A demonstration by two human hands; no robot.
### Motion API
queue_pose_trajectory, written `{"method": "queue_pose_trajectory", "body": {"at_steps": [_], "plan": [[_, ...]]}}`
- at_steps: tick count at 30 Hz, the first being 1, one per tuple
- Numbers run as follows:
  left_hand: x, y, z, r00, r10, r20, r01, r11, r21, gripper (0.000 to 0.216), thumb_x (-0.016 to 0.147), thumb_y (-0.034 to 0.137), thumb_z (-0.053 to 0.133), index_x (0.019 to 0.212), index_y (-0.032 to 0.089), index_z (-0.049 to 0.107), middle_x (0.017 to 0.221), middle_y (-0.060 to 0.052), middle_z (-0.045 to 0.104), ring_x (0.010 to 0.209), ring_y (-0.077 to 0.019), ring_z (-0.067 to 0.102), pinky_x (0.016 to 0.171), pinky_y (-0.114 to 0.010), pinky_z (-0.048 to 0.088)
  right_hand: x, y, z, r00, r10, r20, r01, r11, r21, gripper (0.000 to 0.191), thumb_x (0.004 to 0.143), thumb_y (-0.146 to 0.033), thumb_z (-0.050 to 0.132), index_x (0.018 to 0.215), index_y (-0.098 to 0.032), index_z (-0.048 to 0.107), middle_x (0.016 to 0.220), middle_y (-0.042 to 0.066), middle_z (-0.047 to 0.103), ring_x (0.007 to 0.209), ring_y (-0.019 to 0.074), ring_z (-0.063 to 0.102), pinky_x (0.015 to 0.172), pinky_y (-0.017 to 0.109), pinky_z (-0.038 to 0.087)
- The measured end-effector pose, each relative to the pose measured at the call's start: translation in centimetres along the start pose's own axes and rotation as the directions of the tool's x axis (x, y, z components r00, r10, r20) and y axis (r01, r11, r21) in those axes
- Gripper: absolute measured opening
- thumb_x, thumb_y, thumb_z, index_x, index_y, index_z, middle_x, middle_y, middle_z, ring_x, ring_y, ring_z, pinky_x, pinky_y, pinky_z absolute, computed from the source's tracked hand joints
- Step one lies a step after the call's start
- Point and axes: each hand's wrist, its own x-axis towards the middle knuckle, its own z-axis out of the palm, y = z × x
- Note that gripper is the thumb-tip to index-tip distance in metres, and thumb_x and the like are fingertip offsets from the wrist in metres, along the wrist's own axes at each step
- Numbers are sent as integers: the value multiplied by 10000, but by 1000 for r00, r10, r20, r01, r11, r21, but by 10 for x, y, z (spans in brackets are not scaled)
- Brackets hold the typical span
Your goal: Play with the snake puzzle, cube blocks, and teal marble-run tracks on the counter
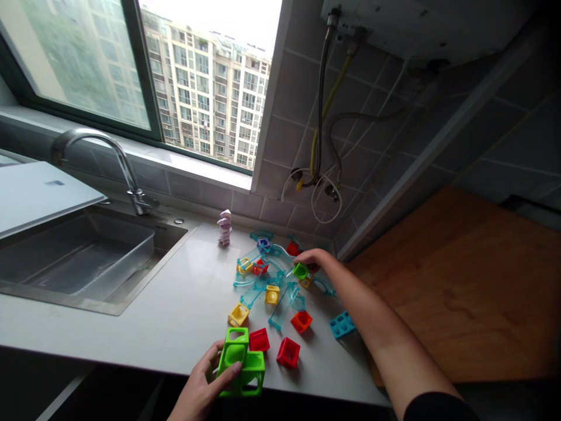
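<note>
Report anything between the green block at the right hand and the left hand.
Blue track pieces, a yellow block and, nearest the green blocks in the left hand, a red block lie on the counter between.

Left grip (204, 380) near, right arm (390, 333) outstretched
Left thumb (228, 377) extended, fingers (211, 354) curled; right grip (313, 256) turned inward at the wrist (329, 261).

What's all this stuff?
Counter: 1, white, middle
Green blocks: several, green, front, middle
Red blocks: 5+, red, counter
Yellow blocks: 4+, yellow, counter
Teal block: 1, teal, counter
Purple block: 1, purple, counter
Tracks: many, blue, counter
Stack: 1, lilac, counter
Sink: 1, grey, left
Panel: 1, white, left
Tap: 1, silver, sink
Window: 1, green-framed, back
Board: 1, brown, right
Hoses: several, mixed, top
Left hand: 1, holding green blocks
Right hand: 1, at green block
</note>
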Motion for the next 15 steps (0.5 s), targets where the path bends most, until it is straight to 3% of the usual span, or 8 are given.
{"method": "queue_pose_trajectory", "body": {"at_steps": [3,5,7,9,12,13,14,15], "plan": [[4,4,0,998,-19,54,17,999,36,638,593,540,922,1079,187,707,1098,-120,784,1042,-360,728,760,-353,624,-20,5,-7,994,-73,79,64,992,108,329,1001,-370,642,1251,-156,634,1213,94,674,998,220,692,847,411,604],[5,8,2,999,6,43,-8,999,43,648,607,554,910,1101,190,702,1135,-120,775,1059,-358,722,734,-336,619,-37,10,-9,982,-160,102,137,970,198,306,1008,-385,606,1124,-116,695,1038,92,726,791,184,696,666,311,585],[5,12,6,999,32,9,-32,998,52,659,631,567,890,1136,192,694,1165,-120,767,1053,-352,724,709,-323,610,-56,16,-3,958,-278,67,245,919,307,383,1015,-428,544,1000,-98,739,888,89,745,614,149,640,494,236,480],[4,17,12,999,34,-12,-34,998,60,682,659,574,872,1185,187,676,1195,-127,756,1049,-350,728,705,-320,605,-75,22,15,918,-396,-35,374,830,414,469,1021,-508,474,1007,-128,747,891,74,753,588,128,616,444,204,414],[6,25,20,999,4,44,-5,1000,24,738,702,560,856,1285,171,625,1294,-155,711,1114,-371,713,769,-352,616,-99,39,64,819,-513,-258,560,614,556,483,993,-612,472,1162,-218,693,1035,36,745,727,123,664,549,188,492],[8,27,23,997,-1,73,1,1000,3,758,706,554,857,1309,166,611,1315,-165,699,1130,-382,708,787,-369,619,-106,46,84,746,-554,-368,628,404,665,468,957,-599,560,1185,-209,682,1032,51,744,757,145,685,607,224,543],[10,29,25,995,-2,103,4,1000,-14,776,708,551,858,1327,162,601,1321,-173,694,1135,-391,706,796,-384,622,-113,54,105,713,-581,-392,616,252,747,468,913,-581,645,1206,-217,672,1022,51,745,759,162,699,649,269,580],[12,30,28,991,-1,132,4,1000,-21,787,708,549,858,1339,158,596,1313,-178,698,1129,-396,708,797,-392,624,-118,61,125,712,-596,-371,565,173,807,472,878,-523,722,1242,-230,657,1028,47,743,765,171,714,681,299,599]]}}
